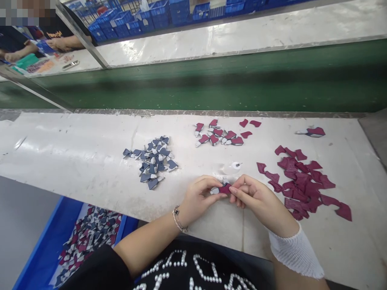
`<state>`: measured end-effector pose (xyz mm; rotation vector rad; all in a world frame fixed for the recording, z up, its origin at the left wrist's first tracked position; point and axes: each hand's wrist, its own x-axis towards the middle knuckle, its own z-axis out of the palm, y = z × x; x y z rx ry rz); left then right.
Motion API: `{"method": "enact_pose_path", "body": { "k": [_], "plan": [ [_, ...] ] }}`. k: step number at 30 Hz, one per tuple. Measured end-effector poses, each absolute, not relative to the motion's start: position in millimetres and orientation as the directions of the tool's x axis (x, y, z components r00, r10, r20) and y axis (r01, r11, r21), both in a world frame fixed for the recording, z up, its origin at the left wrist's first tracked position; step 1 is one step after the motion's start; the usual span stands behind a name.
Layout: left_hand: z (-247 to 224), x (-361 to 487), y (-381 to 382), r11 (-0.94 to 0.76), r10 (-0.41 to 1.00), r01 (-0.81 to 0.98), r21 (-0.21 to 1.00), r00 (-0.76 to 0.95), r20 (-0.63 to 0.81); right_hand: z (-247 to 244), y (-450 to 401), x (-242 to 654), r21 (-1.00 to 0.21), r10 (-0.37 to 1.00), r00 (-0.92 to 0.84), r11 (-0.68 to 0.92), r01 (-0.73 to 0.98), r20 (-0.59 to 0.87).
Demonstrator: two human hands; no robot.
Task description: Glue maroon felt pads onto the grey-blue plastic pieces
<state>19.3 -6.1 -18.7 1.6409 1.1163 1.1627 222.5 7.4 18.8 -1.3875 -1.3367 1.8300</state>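
Between my two hands is a small maroon and grey plastic part (224, 188) with a pale tip. My left hand (201, 197) pinches its pale end, and the fingers of my right hand (246, 193) press on its maroon end. Just beyond them a small white bottle (234, 166) with a thin needle tip lies on the table. Loose maroon pieces (302, 183) form a pile to the right of my right hand. Farther left is a heap of dark grey parts with pale tips (155, 159).
Several maroon-faced parts (216, 135) lie at the table's back, and a single one (315, 131) sits far right. A blue bin (39, 253) full of mixed parts stands lower left. Behind runs a green conveyor belt (211, 80). Another person's hands (59, 43) are at upper left.
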Motion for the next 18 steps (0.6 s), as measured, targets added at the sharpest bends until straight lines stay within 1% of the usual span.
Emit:
{"method": "enact_pose_path", "body": {
  "k": [6, 12, 14, 18],
  "plan": [
    [-17.3, 18.6, -5.8, -0.308, 0.940, 0.192, 0.932, 0.216, 0.266, 20.7, 9.3, 225.1, -0.896, 0.813, -0.378, -0.404, 0.182, -0.443],
    [-18.6, 15.0, -6.0, -0.238, 0.938, 0.048, 0.970, 0.271, 0.216, 22.8, 7.3, 229.3, -0.901, 0.789, -0.436, -0.381, 0.206, -0.433],
    [-19.2, 13.8, -5.2, -0.239, 0.930, 0.012, 0.971, 0.289, 0.225, 24.1, 6.9, 227.7, -0.906, 0.774, -0.471, -0.366, 0.212, -0.423],
    [-19.5, 12.7, -3.6, -0.285, 0.910, 0.027, 0.958, 0.321, 0.261, 28.5, 6.7, 224.9, -0.910, 0.742, -0.528, -0.354, 0.216, -0.414]
  ]
}}
